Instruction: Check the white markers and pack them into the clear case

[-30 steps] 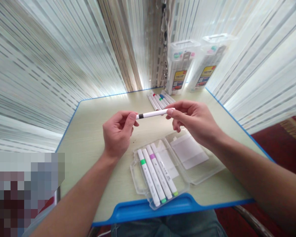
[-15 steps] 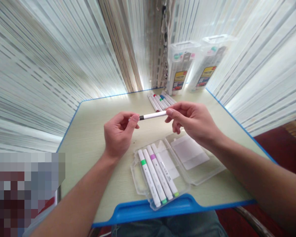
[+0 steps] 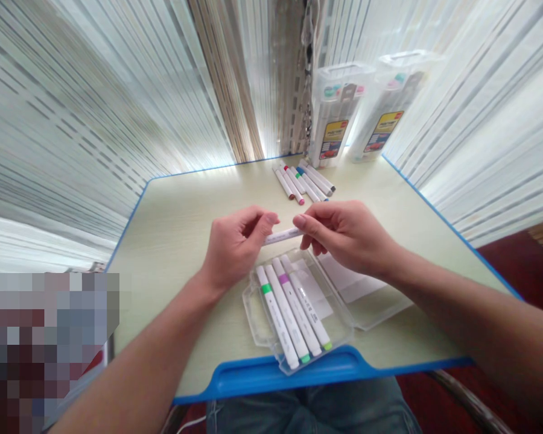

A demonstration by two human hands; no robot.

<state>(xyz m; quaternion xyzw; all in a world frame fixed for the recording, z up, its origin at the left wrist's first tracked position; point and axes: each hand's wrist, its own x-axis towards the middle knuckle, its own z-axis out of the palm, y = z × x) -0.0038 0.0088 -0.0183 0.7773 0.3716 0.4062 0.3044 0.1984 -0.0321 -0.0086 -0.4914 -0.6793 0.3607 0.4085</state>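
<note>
The marker (image 3: 279, 236) is above the table (image 3: 163, 241), between the two hands, lying crosswise with its right end slightly farther off than its left. The right hand (image 3: 346, 235) pinches its right end between thumb and forefinger, the other fingers curled beneath. The left hand (image 3: 238, 244) is loosely curled, its thumb and fingertips drawn close together; the left end of the marker meets this hand near the thumb. Whether that hand grips it cannot be told, as the contact is hidden.

Near the hands, a clear case (image 3: 346, 331) lies open, its lid (image 3: 384, 313) laid out to the right. Four pens (image 3: 287, 313) rest side by side in the left half: the leftmost has a green band, the third a purple band; the second has a green near end and the rightmost a yellow-green one. White paper (image 3: 319, 298) lies to their right. The near end of the case overlaps the blue ledge (image 3: 242, 377).

Beyond the hands, several loose pens (image 3: 294, 185) lie in a group. At the far right stand two clear boxes (image 3: 337, 117) with yellow labels, side by side against a striped curtain (image 3: 131, 84).
</note>
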